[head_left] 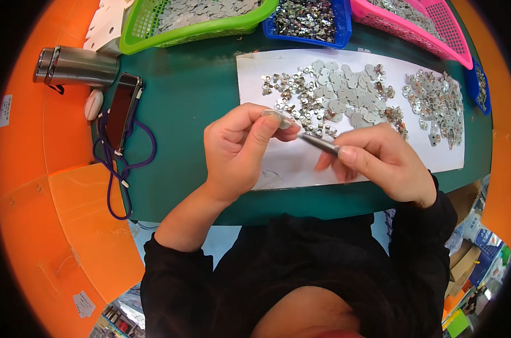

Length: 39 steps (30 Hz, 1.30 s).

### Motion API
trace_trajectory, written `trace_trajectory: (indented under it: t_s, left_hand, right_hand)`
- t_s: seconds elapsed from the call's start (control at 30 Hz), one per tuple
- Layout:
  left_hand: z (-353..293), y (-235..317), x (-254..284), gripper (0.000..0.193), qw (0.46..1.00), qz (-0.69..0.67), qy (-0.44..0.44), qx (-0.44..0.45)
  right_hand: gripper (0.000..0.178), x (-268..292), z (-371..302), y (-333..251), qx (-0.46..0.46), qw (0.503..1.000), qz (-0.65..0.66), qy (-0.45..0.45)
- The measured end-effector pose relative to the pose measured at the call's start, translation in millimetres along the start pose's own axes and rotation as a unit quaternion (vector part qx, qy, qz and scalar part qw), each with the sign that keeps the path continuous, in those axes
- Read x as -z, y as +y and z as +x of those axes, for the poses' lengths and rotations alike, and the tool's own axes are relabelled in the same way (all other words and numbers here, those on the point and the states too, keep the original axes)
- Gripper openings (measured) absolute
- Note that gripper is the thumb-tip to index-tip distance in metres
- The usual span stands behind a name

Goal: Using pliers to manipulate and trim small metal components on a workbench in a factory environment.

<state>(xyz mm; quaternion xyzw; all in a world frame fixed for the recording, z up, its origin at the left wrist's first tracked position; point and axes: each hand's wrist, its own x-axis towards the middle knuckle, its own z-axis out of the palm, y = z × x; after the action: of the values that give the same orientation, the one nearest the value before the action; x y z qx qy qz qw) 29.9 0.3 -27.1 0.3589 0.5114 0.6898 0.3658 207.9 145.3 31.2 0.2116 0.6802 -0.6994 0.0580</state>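
Pinched between thumb and fingers of my left hand (238, 143) is a small flat grey metal plate (278, 117). My right hand (379, 160) grips a dark, slim pen-like metal tool (318, 143), its tip pointing left close to the plate; I cannot tell whether they touch. Beneath both hands lies a white board (300, 173). On it, small shiny metal fittings (303, 90) are scattered left of a heap of flat grey plates (348, 90). Farther right is a pile of silvery plates with fittings (438, 104).
Along the far edge stand a green basket (199, 29), a blue tray (312, 40) and a pink basket (464, 53), all holding metal parts. A smaller blue tray (481, 107) sits far right. A steel flask (83, 66) and a phone (122, 112) with a purple cord (153, 147) lie left.
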Motion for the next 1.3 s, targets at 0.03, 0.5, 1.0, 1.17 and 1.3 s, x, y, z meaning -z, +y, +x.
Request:
trace_trajectory:
  t_s: [0.03, 0.5, 1.0, 1.17, 1.3]
  left_hand:
    - [-1, -1, 0, 0.016, 1.000, -0.003, 0.002, 0.000]
    - [-8, -6, 2, 0.013, 0.998, 0.058, -0.007, -0.038]
    - [-1, -16, 0, 0.016, 0.998, 0.057, 0.007, -0.039]
    - [-6, -14, -5, 0.017, 0.999, 0.026, 0.006, -0.037]
    - [-6, -15, -4, 0.018, 0.999, 0.025, 0.012, -0.043]
  right_hand:
    - [0.035, -1, 1, 1, -0.002, 1.000, -0.002, -0.001]
    - [0.059, -12, 12, 26, -0.094, 0.958, 0.257, -0.087]
    - [0.020, -23, -2, 14, 0.098, 0.953, -0.225, 0.176]
    - [0.022, -28, 2, 9, 0.082, 0.964, -0.191, 0.165]
    - [0.023, -33, 6, 13, 0.089, 0.964, -0.183, 0.173]
